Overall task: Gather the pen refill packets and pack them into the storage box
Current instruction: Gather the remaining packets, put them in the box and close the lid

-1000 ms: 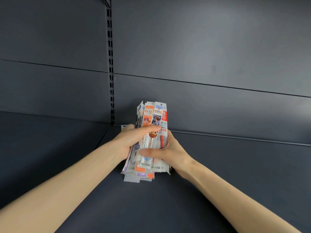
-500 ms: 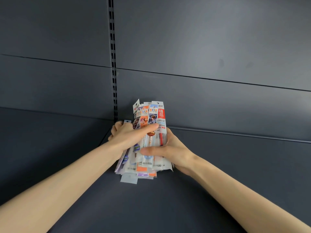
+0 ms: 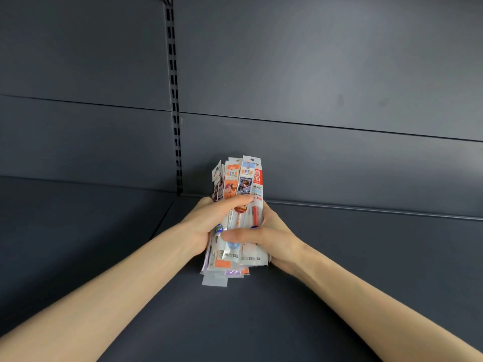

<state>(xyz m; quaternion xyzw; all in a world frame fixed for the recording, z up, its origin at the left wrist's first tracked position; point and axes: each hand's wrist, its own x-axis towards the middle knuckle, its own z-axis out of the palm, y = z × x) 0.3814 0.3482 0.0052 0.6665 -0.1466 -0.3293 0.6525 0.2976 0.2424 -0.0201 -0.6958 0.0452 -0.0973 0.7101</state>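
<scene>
2 bare forearms reach in from the lower corners of the frame and meet at its centre. In the upper left, a slotted upright (image 3: 173, 87) runs down a dark grey back panel (image 3: 326, 61) to a dark grey shelf (image 3: 366, 270) below. Just left of centre, the left hand (image 3: 203, 223) grips a bundle of packets (image 3: 244, 178) from the left side. Its thumb lies across the front of the bundle and its fingers curl out of sight behind. The packets stand nearly upright at the centre of the frame, in front of the back panel. They are long, narrow and clear, with orange, blue and red printed cards at their tops, and are fanned slightly so their ends are uneven. How many there are cannot be told. Their lower ends sit low over the shelf; whether they touch it cannot be told. Just right of centre, the right hand (image 3: 274, 239) holds the same bundle from the right. Its thumb presses across the lower front, below the left thumb, and its fingers wrap behind.
</scene>
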